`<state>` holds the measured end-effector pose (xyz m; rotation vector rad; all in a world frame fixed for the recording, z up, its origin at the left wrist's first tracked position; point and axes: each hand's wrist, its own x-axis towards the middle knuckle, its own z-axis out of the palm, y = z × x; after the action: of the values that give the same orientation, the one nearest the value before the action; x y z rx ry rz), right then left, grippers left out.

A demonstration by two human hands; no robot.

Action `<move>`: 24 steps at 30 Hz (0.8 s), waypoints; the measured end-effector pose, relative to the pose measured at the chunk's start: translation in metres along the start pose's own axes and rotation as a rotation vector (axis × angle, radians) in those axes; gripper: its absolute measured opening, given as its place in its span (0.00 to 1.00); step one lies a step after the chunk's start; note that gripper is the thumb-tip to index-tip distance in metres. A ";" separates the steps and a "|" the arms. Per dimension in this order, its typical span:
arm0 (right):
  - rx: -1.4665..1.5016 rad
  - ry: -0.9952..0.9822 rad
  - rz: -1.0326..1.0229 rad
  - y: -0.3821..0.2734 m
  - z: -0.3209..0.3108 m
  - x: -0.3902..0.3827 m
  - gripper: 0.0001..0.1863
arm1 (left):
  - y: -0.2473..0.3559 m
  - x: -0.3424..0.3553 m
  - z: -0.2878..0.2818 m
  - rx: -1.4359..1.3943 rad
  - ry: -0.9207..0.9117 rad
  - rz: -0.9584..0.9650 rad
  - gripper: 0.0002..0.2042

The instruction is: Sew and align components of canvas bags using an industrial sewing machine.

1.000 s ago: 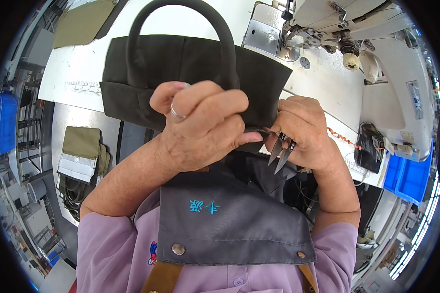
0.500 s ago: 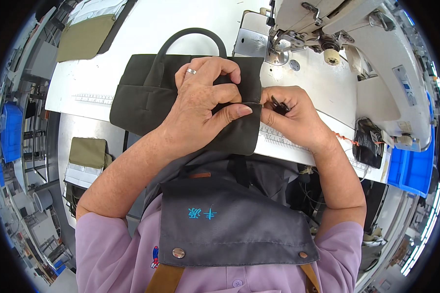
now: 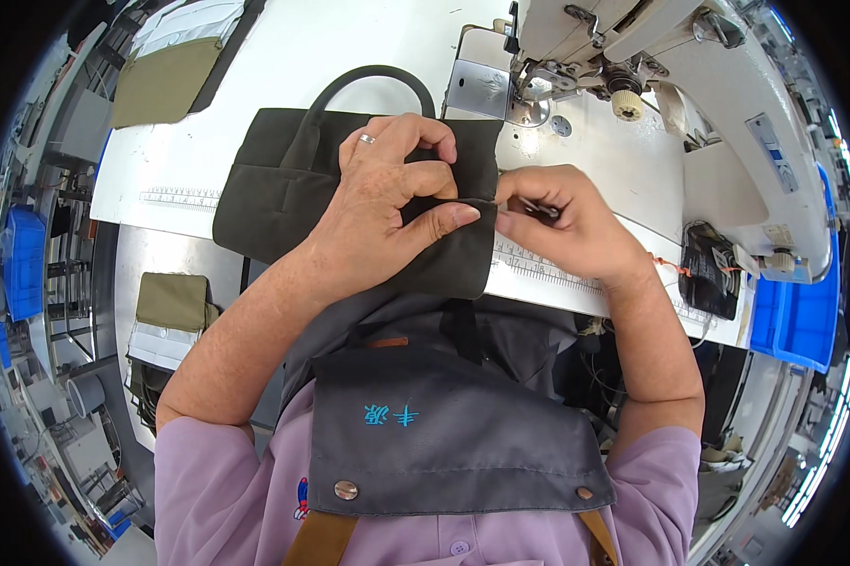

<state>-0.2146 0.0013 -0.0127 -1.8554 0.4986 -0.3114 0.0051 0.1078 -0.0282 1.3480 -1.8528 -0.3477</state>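
A dark olive fabric bag piece (image 3: 272,209) with a rounded carrying handle (image 3: 372,72) lies flat on the white table near its front edge. My left hand (image 3: 373,208) rests on it, thumb and index finger pinching a fold at a seam, the other fingers curled. At the right end of that seam, the fingertips of my right hand (image 3: 576,226) close on the fabric's edge. Tucked in the right palm is a small dark metal tool, apparently thread snips (image 3: 540,209), mostly covered by the fingers. What the right fingertips pinch is too small to make out.
A white sewing machine (image 3: 727,113) stands at the right, its metal plate (image 3: 479,87) just beyond the bag piece. Rulers (image 3: 557,269) run along the table's front edge. Stacked olive pieces (image 3: 166,80) lie far left, more (image 3: 172,300) nearer. A blue bin (image 3: 795,321) is at right.
Both hands stay at the seam's right end. The right fingers have turned slightly, and the dark tool in the palm shows less. The bag piece keeps its place on the table.
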 end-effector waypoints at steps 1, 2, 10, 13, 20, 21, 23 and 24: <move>0.097 0.031 0.024 -0.004 -0.001 -0.001 0.05 | 0.000 0.000 0.000 -0.003 -0.002 0.001 0.11; 0.096 0.033 0.026 -0.008 -0.002 -0.001 0.05 | 0.001 -0.001 0.000 0.025 -0.013 0.004 0.12; 0.022 0.108 0.063 -0.005 0.002 0.004 0.13 | 0.005 -0.001 0.000 0.080 -0.015 0.024 0.12; 0.068 0.080 0.045 -0.005 0.000 0.003 0.14 | 0.004 -0.001 0.000 0.066 -0.016 0.000 0.11; 0.196 0.011 0.060 -0.009 -0.004 0.001 0.13 | 0.002 -0.001 -0.001 0.014 0.012 0.013 0.13; 0.220 0.000 0.064 -0.009 -0.005 0.001 0.12 | 0.001 0.000 0.000 -0.003 0.012 0.014 0.13; 0.245 -0.013 0.067 -0.008 -0.006 0.002 0.11 | 0.002 0.000 -0.001 -0.019 0.010 0.019 0.14; 0.241 -0.029 0.029 -0.006 -0.007 0.002 0.11 | 0.002 0.001 -0.001 -0.034 0.006 0.026 0.14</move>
<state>-0.2146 -0.0036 -0.0051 -1.6155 0.4472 -0.3103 0.0043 0.1082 -0.0261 1.2999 -1.8501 -0.3595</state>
